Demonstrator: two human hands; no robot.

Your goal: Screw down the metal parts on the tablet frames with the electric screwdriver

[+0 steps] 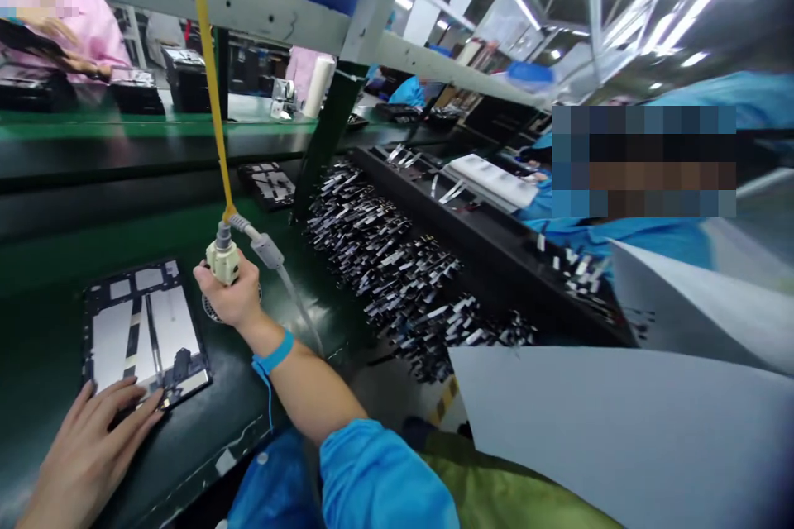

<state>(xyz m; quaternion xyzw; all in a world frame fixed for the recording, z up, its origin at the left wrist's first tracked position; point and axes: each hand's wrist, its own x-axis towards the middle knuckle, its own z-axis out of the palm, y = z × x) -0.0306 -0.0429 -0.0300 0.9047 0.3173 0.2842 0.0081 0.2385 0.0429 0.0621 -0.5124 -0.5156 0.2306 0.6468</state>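
Two hands (87, 446), one screwdriver (223, 258), one tablet (144, 331)

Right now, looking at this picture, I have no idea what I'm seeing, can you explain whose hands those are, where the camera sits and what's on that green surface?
The camera is worn on a person's head and looks forward and down, so the two bare hands at the bottom are that person's own. The right hand, with a blue wrist strap on its arm, grips a small cream-coloured power tool that hangs from a yellow cord and has a grey cable attached. The left hand rests flat on the lower edge of an opened flat device, a tablet-like panel lying on the green belt. To the right, a black tray sits beside a heap of small dark and silver parts. Large white sheets lie at lower right. Other workers in pink and blue coats are nearby.
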